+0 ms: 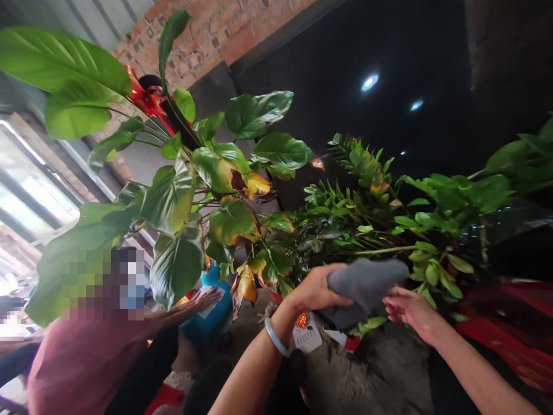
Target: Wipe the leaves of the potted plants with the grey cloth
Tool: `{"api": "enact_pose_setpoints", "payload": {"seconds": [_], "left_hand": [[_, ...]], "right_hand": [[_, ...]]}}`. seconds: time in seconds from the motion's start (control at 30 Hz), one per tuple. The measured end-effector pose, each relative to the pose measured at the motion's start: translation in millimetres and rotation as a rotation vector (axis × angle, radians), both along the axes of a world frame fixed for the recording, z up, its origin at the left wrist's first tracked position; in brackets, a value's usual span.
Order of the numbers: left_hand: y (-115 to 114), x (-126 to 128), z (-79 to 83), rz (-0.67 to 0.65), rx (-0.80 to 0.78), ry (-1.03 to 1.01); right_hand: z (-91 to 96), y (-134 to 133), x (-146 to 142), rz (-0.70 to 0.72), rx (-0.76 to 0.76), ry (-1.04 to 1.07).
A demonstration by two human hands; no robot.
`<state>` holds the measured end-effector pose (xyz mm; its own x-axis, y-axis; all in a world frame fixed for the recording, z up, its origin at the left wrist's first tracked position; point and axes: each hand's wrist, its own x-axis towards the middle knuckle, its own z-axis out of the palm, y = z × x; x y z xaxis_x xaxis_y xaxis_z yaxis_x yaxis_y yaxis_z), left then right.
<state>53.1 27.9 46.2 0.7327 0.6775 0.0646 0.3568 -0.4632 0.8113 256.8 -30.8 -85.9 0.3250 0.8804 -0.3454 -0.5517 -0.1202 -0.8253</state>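
Observation:
My left hand [321,288], with a pale bangle [276,338] on its wrist, grips a grey cloth [367,285] in front of the plants. The cloth is bunched and its right end sticks out, slightly blurred. Just below that end is my right hand [408,314], fingers loosely bent and apart, holding nothing that I can see; whether its fingertips touch the cloth I cannot tell. Behind both hands stand leafy green plants [345,213]. To the left rises a large-leaved plant [228,222], several of its leaves yellow and brown at the edges.
At left sits a person in a pink shirt [86,363], one hand [207,300] against a blue container [211,323]. A red ribbon [149,98] hangs on the tall plant. A printed sheet [307,337] lies below my left hand. A dark glossy panel [324,75] stands behind; something red [510,323] is at right.

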Motion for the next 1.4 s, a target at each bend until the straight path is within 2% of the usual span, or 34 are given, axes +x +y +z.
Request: {"api": "enact_pose_setpoints", "payload": {"seconds": [0.1, 0.2, 0.27, 0.33, 0.4, 0.47, 0.53, 0.6, 0.67, 0.73, 0.8, 0.87, 0.93, 0.97, 1.03, 1.1, 1.2, 1.3, 1.4], "left_hand": [[19.8, 19.2, 14.2, 0.240, 0.084, -0.260], [32.5, 37.5, 5.9, 0.376, 0.086, -0.223], [29.8, 36.3, -5.2, 0.329, 0.041, -0.068], [19.8, 22.4, -12.5, 0.148, -0.048, 0.080], [8.3, 2.0, -11.9, -0.069, -0.141, 0.174], [1.1, -14.6, -5.4, -0.181, -0.172, 0.203], [1.0, -19.5, 1.2, -0.127, -0.127, 0.123], [6.9, -12.4, 2.1, 0.030, -0.059, -0.042], [13.8, 0.3, -4.3, 0.213, -0.002, -0.175], [15.5, 8.8, -15.5, 0.306, 0.021, -0.155], [9.1, 5.9, -26.3, 0.245, 0.015, 0.010], [-3.3, -8.9, -31.4, 0.086, -0.032, 0.183], [-16.0, -29.2, -27.1, -0.033, -0.100, 0.246], [-20.7, -38.6, -21.6, -0.042, -0.124, 0.225], [-24.4, -51.2, -7.4, 0.037, -0.120, 0.099], [-20.4, -53.0, 4.3, 0.177, -0.064, -0.080], [-9.0, -41.1, 3.6, 0.324, 0.008, -0.234], [-9.0, -30.9, -17.3, 0.343, 0.003, -0.059], [-24.5, -39.9, -33.3, 0.158, -0.096, 0.169]], "right_hand": [[6.1, 1.1, -3.1, -0.006, 0.044, 0.009], [8.6, 2.2, -6.2, -0.014, 0.081, 0.011], [7.1, 1.7, -5.1, -0.018, 0.088, 0.008], [4.0, 0.4, -0.7, -0.020, 0.082, 0.003], [0.8, -1.0, 5.4, -0.023, 0.077, -0.001], [-1.1, -1.6, 10.2, -0.028, 0.081, -0.003], [-1.3, -1.1, 11.3, -0.029, 0.093, -0.003], [0.0, 0.1, 8.3, -0.023, 0.104, -0.006], [1.3, 1.3, 3.1, -0.012, 0.104, -0.014], [1.5, 1.9, -1.2, 0.000, 0.086, -0.028], [0.6, 1.7, -2.7, 0.012, 0.049, -0.046], [-0.4, 0.5, -1.2, 0.025, 0.015, -0.064], [0.1, -1.6, 1.1, 0.036, 0.008, -0.075], [1.4, -2.7, 1.9, 0.042, 0.018, -0.075], [5.4, -4.7, 1.5, 0.054, 0.055, -0.068], [10.1, -5.6, -1.6, 0.063, 0.100, -0.057], [14.4, -4.9, -8.9, 0.083, 0.143, -0.067], [13.4, -3.6, -13.3, 0.128, 0.136, -0.103], [10.4, -4.0, -11.4, 0.145, 0.114, -0.122]]}}
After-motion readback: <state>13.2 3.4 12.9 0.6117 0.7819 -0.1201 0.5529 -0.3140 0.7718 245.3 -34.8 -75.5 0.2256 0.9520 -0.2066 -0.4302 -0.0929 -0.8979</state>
